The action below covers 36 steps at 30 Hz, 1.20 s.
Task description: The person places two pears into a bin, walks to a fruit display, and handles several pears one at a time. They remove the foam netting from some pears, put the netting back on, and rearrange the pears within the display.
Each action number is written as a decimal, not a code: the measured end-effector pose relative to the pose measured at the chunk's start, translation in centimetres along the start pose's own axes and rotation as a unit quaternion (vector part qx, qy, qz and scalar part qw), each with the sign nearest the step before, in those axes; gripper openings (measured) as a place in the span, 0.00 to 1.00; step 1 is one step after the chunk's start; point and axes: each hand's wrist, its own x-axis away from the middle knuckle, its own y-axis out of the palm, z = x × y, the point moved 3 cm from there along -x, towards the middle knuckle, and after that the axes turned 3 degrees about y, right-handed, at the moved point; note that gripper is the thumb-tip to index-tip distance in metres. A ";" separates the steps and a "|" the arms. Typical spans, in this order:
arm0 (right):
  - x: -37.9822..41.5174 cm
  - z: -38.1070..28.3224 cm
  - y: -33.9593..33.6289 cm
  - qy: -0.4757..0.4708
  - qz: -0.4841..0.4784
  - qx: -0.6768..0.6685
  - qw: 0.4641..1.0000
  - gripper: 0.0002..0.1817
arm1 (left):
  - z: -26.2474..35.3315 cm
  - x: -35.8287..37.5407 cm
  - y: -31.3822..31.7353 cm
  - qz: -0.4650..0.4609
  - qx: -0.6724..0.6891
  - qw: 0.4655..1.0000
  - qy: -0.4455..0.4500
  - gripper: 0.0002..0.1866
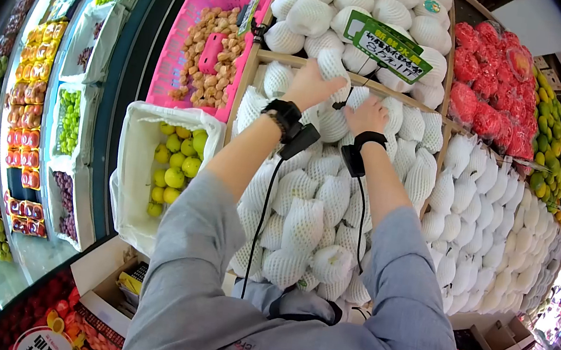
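Observation:
Both hands reach to the far end of a wooden bin (240, 92) of fruits wrapped in white foam net. My left hand (312, 86) is closed around a foam-wrapped fruit (330, 63) near the wooden divider. To its right, my right hand (368, 114) has its fingers bent against another white-netted fruit (357, 97); whether it grips that fruit is unclear. More netted fruits (303, 226) lie in rows below the hands. A green price sign (389, 48) stands just beyond the divider. Each wrist bears a black strap with a cable.
A pink basket (166, 54) of brown fruits and a white-lined crate (133, 177) of yellow-green fruits stand left. Red-wrapped fruits (494, 83) and more netted fruits (474, 214) lie right. Packed fruit shelves (31, 128) line the far left.

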 end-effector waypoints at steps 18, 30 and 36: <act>5.5 -2.2 -3.3 -0.486 -0.063 0.026 0.871 0.20 | -5.7 -4.4 6.7 -0.120 -0.145 0.982 -0.023 0.44; 3.7 -2.5 -1.9 -0.638 -0.163 0.068 0.749 0.24 | -6.5 -4.8 6.2 -0.143 -0.120 0.982 0.039 0.47; 4.3 -2.5 0.7 -0.635 -0.104 -0.001 0.765 0.15 | -6.1 -4.4 6.4 -0.156 -0.158 0.975 -0.010 0.48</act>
